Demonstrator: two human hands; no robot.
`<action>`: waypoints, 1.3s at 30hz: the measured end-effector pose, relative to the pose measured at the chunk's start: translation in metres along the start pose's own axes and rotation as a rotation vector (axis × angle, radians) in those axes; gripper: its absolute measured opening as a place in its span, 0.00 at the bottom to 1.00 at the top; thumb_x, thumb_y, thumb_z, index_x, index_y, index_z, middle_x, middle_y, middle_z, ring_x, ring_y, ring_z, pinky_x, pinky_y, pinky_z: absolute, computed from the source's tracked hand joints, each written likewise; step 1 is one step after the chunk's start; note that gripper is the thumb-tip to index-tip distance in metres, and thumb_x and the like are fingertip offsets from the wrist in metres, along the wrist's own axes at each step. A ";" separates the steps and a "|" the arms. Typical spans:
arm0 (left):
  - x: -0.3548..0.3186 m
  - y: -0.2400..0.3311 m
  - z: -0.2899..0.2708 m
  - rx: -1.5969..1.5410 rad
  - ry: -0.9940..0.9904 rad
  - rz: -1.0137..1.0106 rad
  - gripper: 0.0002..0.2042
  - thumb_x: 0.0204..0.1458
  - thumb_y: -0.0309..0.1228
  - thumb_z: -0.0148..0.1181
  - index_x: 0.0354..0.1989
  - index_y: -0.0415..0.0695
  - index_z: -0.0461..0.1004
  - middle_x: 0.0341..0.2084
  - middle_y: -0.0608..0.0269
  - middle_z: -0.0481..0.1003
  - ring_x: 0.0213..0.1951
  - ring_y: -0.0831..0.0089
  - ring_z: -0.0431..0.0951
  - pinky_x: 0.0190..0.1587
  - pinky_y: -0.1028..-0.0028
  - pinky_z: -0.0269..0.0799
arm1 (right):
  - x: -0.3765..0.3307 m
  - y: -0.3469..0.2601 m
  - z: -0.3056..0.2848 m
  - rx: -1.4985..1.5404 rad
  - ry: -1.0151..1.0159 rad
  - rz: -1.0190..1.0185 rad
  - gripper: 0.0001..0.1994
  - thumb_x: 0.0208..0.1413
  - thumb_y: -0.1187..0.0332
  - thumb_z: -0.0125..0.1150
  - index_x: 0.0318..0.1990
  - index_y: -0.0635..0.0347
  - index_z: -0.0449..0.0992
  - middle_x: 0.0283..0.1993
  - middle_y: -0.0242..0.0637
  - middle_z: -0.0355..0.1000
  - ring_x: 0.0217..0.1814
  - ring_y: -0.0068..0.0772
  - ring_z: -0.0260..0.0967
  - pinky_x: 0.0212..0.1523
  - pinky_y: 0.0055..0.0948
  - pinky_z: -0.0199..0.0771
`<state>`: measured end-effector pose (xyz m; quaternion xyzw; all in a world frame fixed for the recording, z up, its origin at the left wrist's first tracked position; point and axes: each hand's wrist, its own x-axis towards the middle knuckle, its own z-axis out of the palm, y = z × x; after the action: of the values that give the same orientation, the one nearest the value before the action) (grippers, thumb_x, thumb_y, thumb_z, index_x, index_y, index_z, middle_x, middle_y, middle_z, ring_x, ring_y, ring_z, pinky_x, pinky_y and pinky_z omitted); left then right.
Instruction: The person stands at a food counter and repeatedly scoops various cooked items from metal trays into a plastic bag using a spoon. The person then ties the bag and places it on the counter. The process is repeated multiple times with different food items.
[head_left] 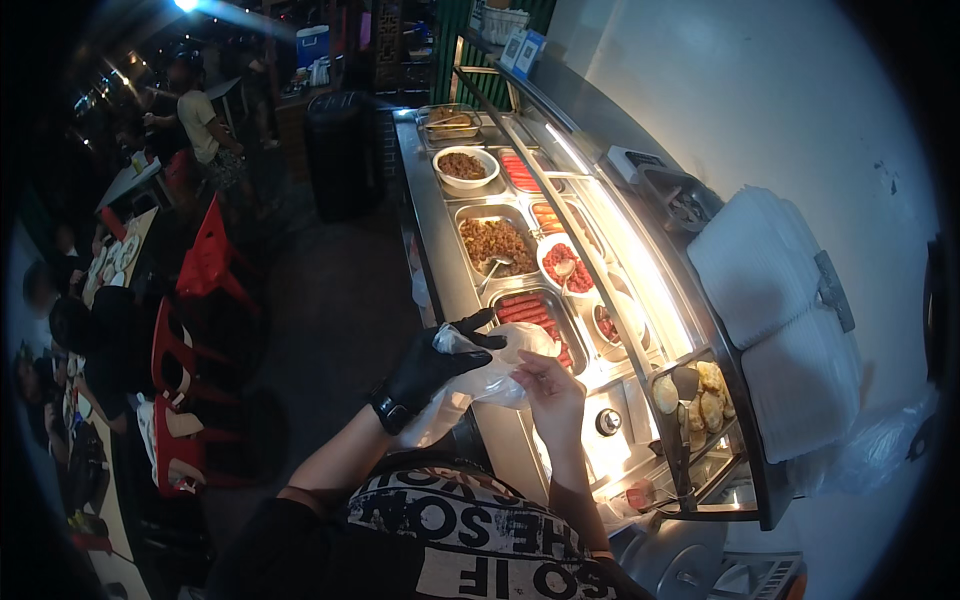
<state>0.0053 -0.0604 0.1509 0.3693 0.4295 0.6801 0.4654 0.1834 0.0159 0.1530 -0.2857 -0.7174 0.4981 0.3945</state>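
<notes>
My left hand, in a black glove with a dark watch at the wrist, grips a clear plastic bag between thumb and fingers. The bare fingers of my right hand pinch the bag's right side. A rounded, whitish part of it bulges between the hands; whether anything is inside I cannot tell. Both hands are over the near end of a lit food counter. Just beyond them lies a metal tray of red sausages, partly hidden by the bag.
Farther along are a tray of chopped food with a spoon, a white bowl of minced food and a bowl of red food. A glass guard edges the right. Beyond it stand stacked white foam boxes. Red chairs and seated people are left.
</notes>
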 end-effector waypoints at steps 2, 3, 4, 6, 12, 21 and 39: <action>-0.002 0.016 0.013 0.053 0.040 -0.016 0.11 0.48 0.22 0.61 0.41 0.33 0.75 0.45 0.55 0.75 0.40 0.75 0.76 0.46 0.75 0.71 | -0.001 0.000 0.003 -0.025 0.001 -0.006 0.12 0.53 0.82 0.57 0.45 0.68 0.74 0.35 0.38 0.75 0.38 0.22 0.73 0.41 0.20 0.72; -0.004 0.022 0.017 0.080 0.061 -0.024 0.10 0.49 0.23 0.60 0.40 0.34 0.76 0.47 0.55 0.74 0.40 0.75 0.76 0.47 0.75 0.70 | -0.001 -0.003 0.002 -0.043 -0.002 -0.001 0.11 0.53 0.81 0.57 0.45 0.68 0.74 0.35 0.38 0.75 0.38 0.22 0.73 0.41 0.20 0.72; -0.004 0.022 0.016 0.060 0.070 -0.055 0.09 0.50 0.24 0.59 0.39 0.34 0.76 0.44 0.56 0.75 0.39 0.75 0.76 0.46 0.76 0.70 | -0.001 -0.009 0.002 -0.061 -0.008 0.001 0.11 0.54 0.81 0.56 0.45 0.68 0.74 0.35 0.39 0.75 0.39 0.22 0.73 0.41 0.20 0.71; -0.004 0.018 0.013 0.021 0.086 -0.118 0.08 0.52 0.25 0.58 0.38 0.35 0.76 0.38 0.60 0.78 0.37 0.76 0.75 0.44 0.77 0.70 | -0.001 -0.011 0.001 -0.085 -0.026 -0.005 0.10 0.55 0.80 0.55 0.45 0.68 0.74 0.36 0.39 0.76 0.39 0.21 0.72 0.42 0.20 0.71; -0.001 -0.010 0.007 0.310 0.082 -0.057 0.14 0.58 0.38 0.53 0.31 0.39 0.76 0.25 0.65 0.76 0.29 0.80 0.71 0.34 0.74 0.67 | 0.002 -0.004 0.002 0.087 -0.069 -0.090 0.06 0.58 0.78 0.51 0.38 0.69 0.75 0.32 0.38 0.74 0.36 0.26 0.72 0.40 0.23 0.70; 0.008 -0.071 -0.018 -0.434 0.065 -0.270 0.22 0.59 0.49 0.46 0.35 0.40 0.73 0.26 0.63 0.75 0.26 0.76 0.73 0.33 0.74 0.71 | 0.000 0.027 -0.021 0.841 -0.264 0.067 0.07 0.61 0.70 0.47 0.44 0.61 0.65 0.30 0.47 0.71 0.26 0.36 0.71 0.30 0.25 0.73; 0.034 -0.210 -0.097 0.108 -0.298 -0.312 0.27 0.48 0.24 0.63 0.58 0.41 0.64 0.33 0.66 0.74 0.33 0.80 0.73 0.41 0.78 0.70 | 0.049 0.202 -0.037 0.372 -0.483 0.348 0.20 0.60 0.68 0.45 0.59 0.61 0.63 0.57 0.41 0.65 0.58 0.40 0.63 0.59 0.40 0.64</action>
<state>-0.0260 -0.0102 -0.0752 0.4194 0.4438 0.5138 0.6027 0.1923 0.1417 -0.0157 -0.2009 -0.6275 0.7333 0.1679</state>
